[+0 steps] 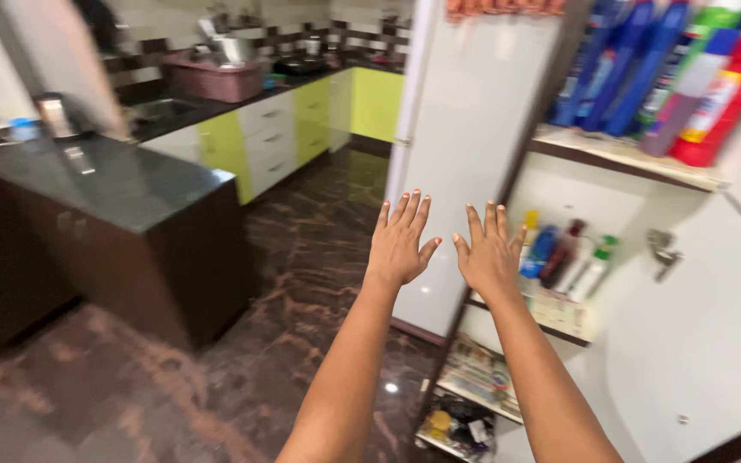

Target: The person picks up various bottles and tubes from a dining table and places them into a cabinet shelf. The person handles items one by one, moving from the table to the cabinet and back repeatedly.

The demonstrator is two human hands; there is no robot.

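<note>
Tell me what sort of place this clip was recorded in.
Most likely a home kitchen: dark countertop with a kettle, yellow and white drawers, and an open cupboard's shelf of cleaning bottles. Both hands are empty.

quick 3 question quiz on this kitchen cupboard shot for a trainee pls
1. True or false: the left hand is holding a bottle.
2. Which is nearest the right hand? A) the bottles on the middle shelf B) the kettle C) the pink tub
3. Fill in: the cupboard's white door stands ____.

Key
1. False: both hands are raised, fingers spread, holding nothing.
2. A: those bottles stand just to its right, while the kettle and tub are across the room on the dark counter and the far worktop.
3. Open, with the top shelf of blue and red bottles showing.
</note>
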